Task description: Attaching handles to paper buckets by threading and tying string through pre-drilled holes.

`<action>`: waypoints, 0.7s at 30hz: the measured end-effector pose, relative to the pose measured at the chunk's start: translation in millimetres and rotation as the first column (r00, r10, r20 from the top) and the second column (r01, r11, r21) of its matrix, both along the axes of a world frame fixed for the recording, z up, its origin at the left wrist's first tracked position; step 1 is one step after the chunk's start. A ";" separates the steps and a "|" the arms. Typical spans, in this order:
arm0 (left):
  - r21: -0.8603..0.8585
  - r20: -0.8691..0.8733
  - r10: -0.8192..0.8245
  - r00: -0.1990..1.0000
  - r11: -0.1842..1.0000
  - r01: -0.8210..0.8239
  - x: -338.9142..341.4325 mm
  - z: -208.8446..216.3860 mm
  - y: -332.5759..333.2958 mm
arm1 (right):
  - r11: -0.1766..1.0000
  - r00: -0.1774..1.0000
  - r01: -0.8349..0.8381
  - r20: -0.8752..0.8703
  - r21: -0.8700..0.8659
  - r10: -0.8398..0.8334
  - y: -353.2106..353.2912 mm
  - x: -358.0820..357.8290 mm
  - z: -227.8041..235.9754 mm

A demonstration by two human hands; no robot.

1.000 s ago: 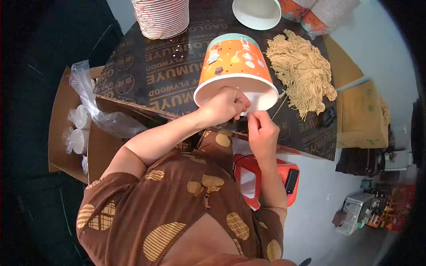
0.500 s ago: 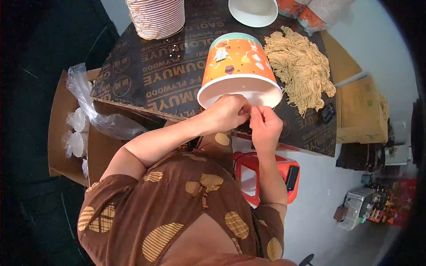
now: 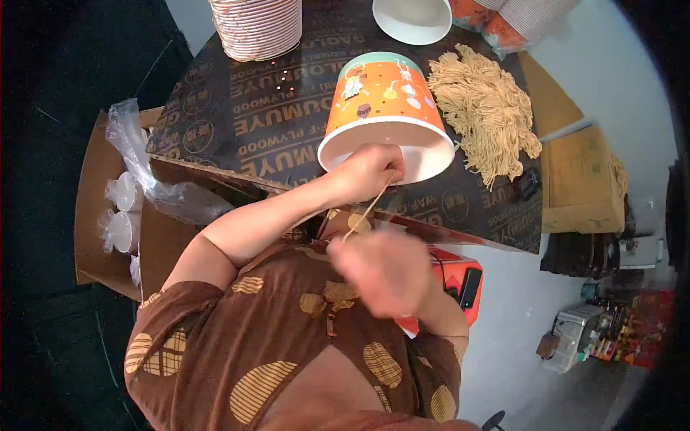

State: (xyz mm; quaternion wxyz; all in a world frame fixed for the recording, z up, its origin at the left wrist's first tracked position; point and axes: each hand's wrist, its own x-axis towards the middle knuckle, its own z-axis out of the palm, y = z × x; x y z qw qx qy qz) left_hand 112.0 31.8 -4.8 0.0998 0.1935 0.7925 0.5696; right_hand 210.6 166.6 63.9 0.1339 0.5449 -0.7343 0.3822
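Running across the dark table (image 3: 287, 122) are repeated rows of tan block lettering, partly legible. The tub (image 3: 388, 93) bears small animal drawings on orange; no wording can be made out on it. A mark on the carton (image 3: 581, 183) at right is too small to read.

The stack of tubs (image 3: 260, 30) and the white container (image 3: 413, 20) are cut off by the upper edge. The left hand (image 3: 370, 174) hides part of the tub's mouth. The right hand (image 3: 384, 271) is blurred.

The tub lies on its side near the table's front edge, beside a heap of cords (image 3: 485, 111). Mouth faces the person; long axis runs almost straight away to the narrower, pale-green end.

Left fingers: pinched on a cord (image 3: 369, 211) at the rim. The cord slants down-left to the right hand, whose grip cannot be determined.
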 end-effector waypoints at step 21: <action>0.071 0.099 -0.045 0.994 0.997 0.038 5.9 4.8 -9.3 | 0.645 0.582 0.760 0.358 0.082 -0.731 12.0 -49.0 -68.4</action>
